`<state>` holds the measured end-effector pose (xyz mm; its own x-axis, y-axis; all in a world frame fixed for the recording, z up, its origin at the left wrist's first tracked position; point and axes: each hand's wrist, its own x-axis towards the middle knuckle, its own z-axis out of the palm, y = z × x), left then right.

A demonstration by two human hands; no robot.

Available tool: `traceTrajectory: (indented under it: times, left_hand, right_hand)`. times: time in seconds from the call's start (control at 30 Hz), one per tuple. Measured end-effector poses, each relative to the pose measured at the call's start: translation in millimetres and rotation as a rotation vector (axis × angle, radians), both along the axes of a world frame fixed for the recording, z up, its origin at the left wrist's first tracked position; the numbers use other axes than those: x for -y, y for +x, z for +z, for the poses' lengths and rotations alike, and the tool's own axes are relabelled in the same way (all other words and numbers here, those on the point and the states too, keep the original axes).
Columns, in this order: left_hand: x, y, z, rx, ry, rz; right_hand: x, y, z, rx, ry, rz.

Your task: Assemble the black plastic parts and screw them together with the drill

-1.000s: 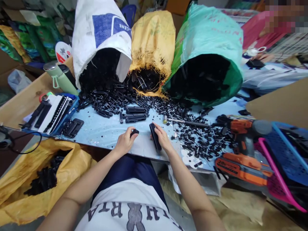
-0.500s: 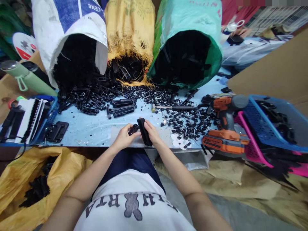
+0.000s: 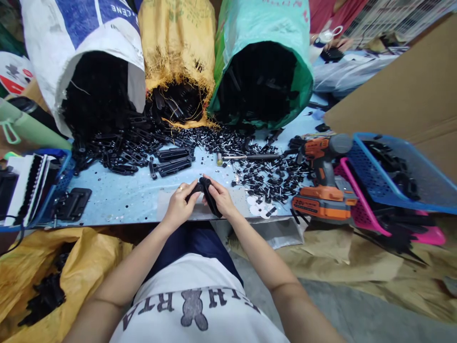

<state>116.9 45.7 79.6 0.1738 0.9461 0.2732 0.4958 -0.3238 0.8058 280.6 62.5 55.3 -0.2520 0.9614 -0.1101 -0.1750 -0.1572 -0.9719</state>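
Observation:
My left hand (image 3: pixel 180 204) is closed on a small black plastic piece (image 3: pixel 193 189). In my right hand (image 3: pixel 222 199) is a long black plastic bar (image 3: pixel 213 204), tilted and gripped between thumb and fingers. The small piece meets the upper end of the bar; whether the two are joined I cannot tell. Both hands are over the front edge of the blue-topped table (image 3: pixel 117 195). Beyond them lie several long black plastic parts (image 3: pixel 174 164) and a slim hammer (image 3: pixel 250 156) with a brass-coloured head. To the right spreads a heap of small black pieces with metal pins (image 3: pixel 274 183).
A white sack (image 3: pixel 53 62), a yellow sack (image 3: pixel 176 38) and a green sack (image 3: pixel 264 24) spill black parts at the back. An orange cordless drill (image 3: pixel 321 202) stands right, beside a blue basket (image 3: pixel 424 197). Another yellow sack (image 3: pixel 96 252) hangs below the left edge.
My left hand has brought the small black piece up against the upper end of the long bar. My right hand still holds the bar. The whole view has shifted slightly.

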Motion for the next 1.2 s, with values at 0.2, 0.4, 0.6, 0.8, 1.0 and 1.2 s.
traceTrajectory:
  times: [0.2, 0.4, 0.6, 0.8, 1.0, 1.2]
  left_hand:
    - [-4, -5, 9.2, 0.024, 0.086, -0.074]
    - [0, 3, 11.9, 0.008, 0.126, -0.006]
    - [1, 23, 8.5, 0.130, 0.328, 0.171]
    - [-5, 21, 15.1, 0.156, 0.437, 0.184]
    - [-18, 13, 17.7, 0.158, 0.409, 0.025]
    - [-39, -5, 17.2, 0.123, 0.311, -0.177]
  right_hand:
    - [-7, 9, 13.7, 0.152, 0.224, 0.062]
    - [-12, 10, 18.0, 0.313, 0.499, 0.109]
    - [-2, -2, 16.0, 0.330, 0.581, -0.043]
    - [7, -13, 23.4, 0.418, 0.731, -0.180]
    - [9, -20, 20.1, 0.495, 0.745, -0.273]
    - [12, -33, -6.0, 0.443, 0.619, -0.340]
